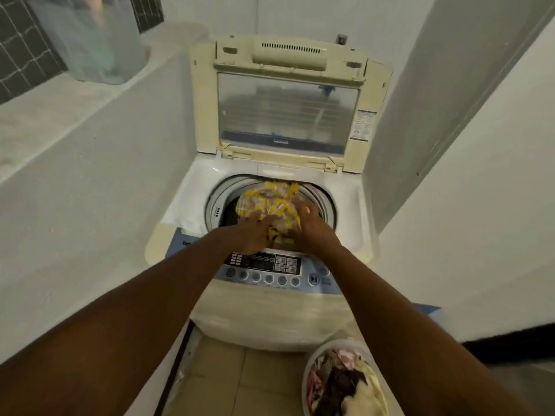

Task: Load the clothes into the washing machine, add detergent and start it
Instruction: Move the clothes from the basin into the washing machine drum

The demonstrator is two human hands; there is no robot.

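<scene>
A top-loading washing machine [192,205] stands in a narrow alcove with its lid [288,112] raised upright. A yellow and pink patterned garment [267,199] is bunched over the drum opening. My left hand [255,232] grips its near left side and my right hand [309,226] grips its near right side, both just beyond the control panel [270,268]. A white basket [309,373] of mixed clothes sits on the floor at the lower right, partly hidden by my right arm.
White walls close in on both sides of the machine. A ledge [60,115] on the left carries a translucent plastic container [96,40]. Tan floor tiles [240,379] lie in front of the machine.
</scene>
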